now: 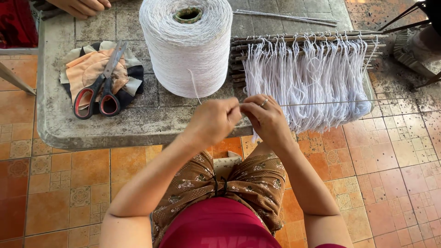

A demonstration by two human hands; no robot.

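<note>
The left hand [212,121] and right hand [266,118] meet just past the table's near edge [138,138], fingers pinched shut on a white thread [195,89] running from the big yarn cone [186,46]; the right also grips a thin stick [330,103] reaching rightward across hanging tassels [308,78]; scissors [98,87] lie well left; open tiled floor lies below.

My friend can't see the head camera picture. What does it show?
Two hands, left hand and right hand, pinch white string against a thin stick over a stone table. Behind stand a big white yarn cone, sticks hung with string loops, and red-handled scissors on cloth scraps.
</note>
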